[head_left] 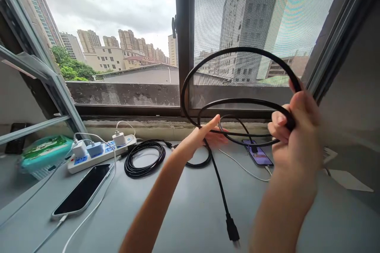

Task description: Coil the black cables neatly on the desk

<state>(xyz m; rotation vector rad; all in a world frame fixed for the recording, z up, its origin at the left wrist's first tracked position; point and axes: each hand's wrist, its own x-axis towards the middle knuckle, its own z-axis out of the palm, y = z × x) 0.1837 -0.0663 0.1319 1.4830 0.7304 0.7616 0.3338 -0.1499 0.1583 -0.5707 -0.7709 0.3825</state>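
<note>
My right hand [293, 130] is raised in front of the window and grips a black cable [237, 50] wound into two or three wide loops. My left hand [204, 134] reaches into the loops with its fingers stretched out, touching the cable's lower strand. One end of the cable hangs down to the grey table [184, 213] and ends in a black plug [232, 229]. A thinner black cable runs from the loops to a phone [257, 155] lying on the table beyond my hands.
A coiled black cable [145, 158] lies beside a white power strip [101, 151] holding several chargers. Another phone [83, 191] lies at the left on a white lead. A teal packet [44, 152] sits far left. The window frame [182, 47] stands close behind.
</note>
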